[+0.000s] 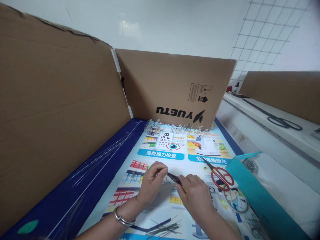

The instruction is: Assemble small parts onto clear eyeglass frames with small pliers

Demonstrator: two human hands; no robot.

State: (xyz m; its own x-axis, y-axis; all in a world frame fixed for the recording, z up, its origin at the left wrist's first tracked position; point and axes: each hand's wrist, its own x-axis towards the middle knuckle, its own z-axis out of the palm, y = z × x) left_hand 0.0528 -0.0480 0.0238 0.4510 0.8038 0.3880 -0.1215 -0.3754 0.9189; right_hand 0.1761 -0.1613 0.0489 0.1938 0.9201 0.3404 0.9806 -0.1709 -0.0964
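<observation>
Both hands close together, low centre of frame.
The left hand point(151, 183) reaches in from lower left, pinched closed at the tips; the right hand point(196, 196) curls knuckles-up from lower right, just beside it.

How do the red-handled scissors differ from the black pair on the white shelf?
The red-handled scissors have bright red loops; the black scissors have dark ones. The red pair lies on the printed mat beside the person's right hand; the black pair lies on the white shelf. Both have two finger loops.
</observation>
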